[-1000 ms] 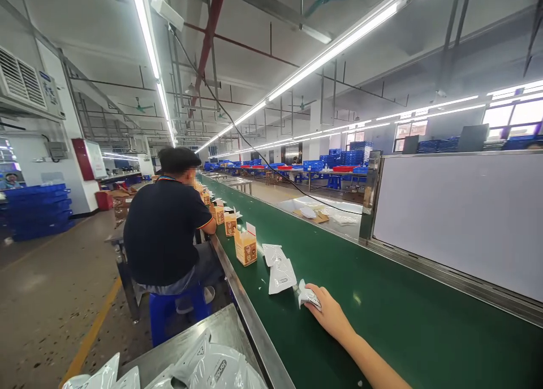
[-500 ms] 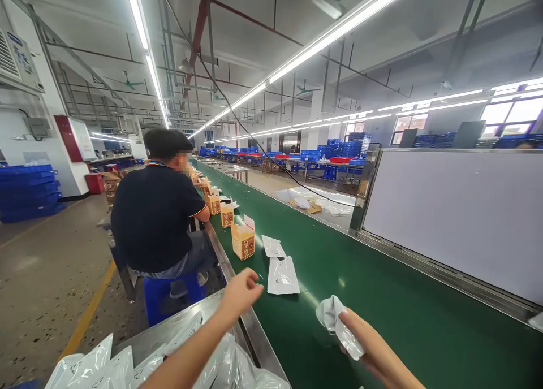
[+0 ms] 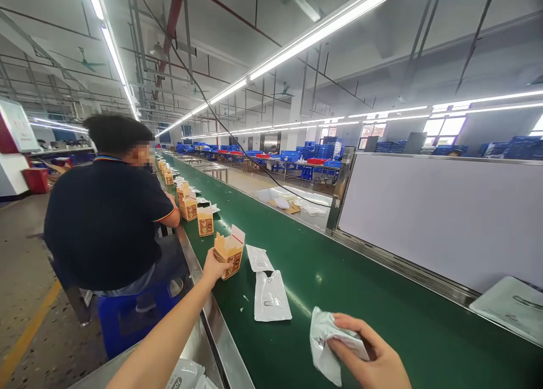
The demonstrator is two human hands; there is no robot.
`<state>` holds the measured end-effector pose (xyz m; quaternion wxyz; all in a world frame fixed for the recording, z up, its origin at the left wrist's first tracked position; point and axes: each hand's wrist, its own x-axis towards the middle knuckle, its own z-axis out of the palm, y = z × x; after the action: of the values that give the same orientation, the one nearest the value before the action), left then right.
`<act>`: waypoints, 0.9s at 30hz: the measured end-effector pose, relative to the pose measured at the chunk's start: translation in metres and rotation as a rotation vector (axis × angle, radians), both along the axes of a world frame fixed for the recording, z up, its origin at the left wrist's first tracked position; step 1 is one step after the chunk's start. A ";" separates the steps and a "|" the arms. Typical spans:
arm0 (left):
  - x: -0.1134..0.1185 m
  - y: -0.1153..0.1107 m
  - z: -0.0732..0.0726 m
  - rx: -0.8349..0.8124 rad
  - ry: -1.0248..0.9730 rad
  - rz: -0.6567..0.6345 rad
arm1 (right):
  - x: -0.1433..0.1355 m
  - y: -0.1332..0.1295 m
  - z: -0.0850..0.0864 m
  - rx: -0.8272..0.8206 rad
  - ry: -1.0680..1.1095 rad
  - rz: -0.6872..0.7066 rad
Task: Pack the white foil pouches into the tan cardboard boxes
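My left hand (image 3: 215, 266) grips the near side of an open-topped orange-brown carton (image 3: 229, 254), its white flap standing up, on the green conveyor belt (image 3: 292, 242). In my right hand (image 3: 365, 349) is a crumpled silvery-white pouch (image 3: 328, 344), pinched between thumb and fingers above the belt. Two flat white pouches lie between my hands: a nearer pouch (image 3: 272, 298) with a dark label, and a farther pouch (image 3: 259, 258) touching its top edge. What the carton holds inside is hidden from me.
More open cartons (image 3: 206, 220) line the belt's left side toward the back. A co-worker (image 3: 102, 219) sits at left on a blue stool (image 3: 123, 321). Loose pouches (image 3: 186, 375) lie in a metal tray below my left arm. A large pouch (image 3: 511, 307) rests by the white panel (image 3: 441, 219) at right.
My left hand has reached forward and taken hold of the nearest carton. The pouch stays in my right hand, now turned. The view has swung right, bringing the large pouch into sight.
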<state>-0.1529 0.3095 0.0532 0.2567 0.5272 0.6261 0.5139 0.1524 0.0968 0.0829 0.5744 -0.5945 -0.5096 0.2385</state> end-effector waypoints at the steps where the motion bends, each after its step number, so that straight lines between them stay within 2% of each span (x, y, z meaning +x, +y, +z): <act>1: 0.008 -0.010 0.002 0.036 0.026 -0.040 | -0.005 -0.001 0.012 0.162 -0.100 -0.055; 3: 0.026 -0.041 0.007 0.104 0.089 -0.136 | -0.018 -0.003 0.038 0.543 -0.330 -0.162; 5: 0.046 -0.083 0.016 0.149 0.148 -0.236 | -0.033 -0.005 0.061 0.856 -0.515 -0.221; 7: 0.065 -0.127 0.027 0.179 0.197 -0.313 | -0.047 -0.007 0.073 1.002 -0.610 -0.201; 9: 0.081 -0.165 0.038 0.204 0.229 -0.327 | -0.055 -0.010 0.073 1.025 -0.653 -0.112; 11: 0.090 -0.192 0.046 0.227 0.246 -0.278 | -0.055 -0.018 0.066 0.986 -0.693 0.022; 14: 0.094 -0.212 0.048 0.293 0.288 -0.200 | -0.044 -0.036 0.058 0.889 -0.806 0.254; 18: 0.098 -0.229 0.038 0.536 0.470 -0.207 | -0.027 -0.066 0.058 0.614 -0.942 0.461; 21: 0.111 -0.247 0.035 0.746 0.653 -0.256 | -0.024 -0.080 0.053 0.360 -0.885 0.633; 23: 0.121 -0.261 0.035 0.853 0.744 -0.286 | -0.022 -0.085 0.044 0.241 -0.806 0.683; 27: 0.132 -0.280 0.027 0.937 0.800 -0.345 | -0.012 -0.095 0.023 0.197 -0.720 0.582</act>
<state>-0.0208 0.0298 0.0802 -0.1753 0.8279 0.2885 0.4479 0.1403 0.0013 0.1059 0.3243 -0.4145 -0.8420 0.1187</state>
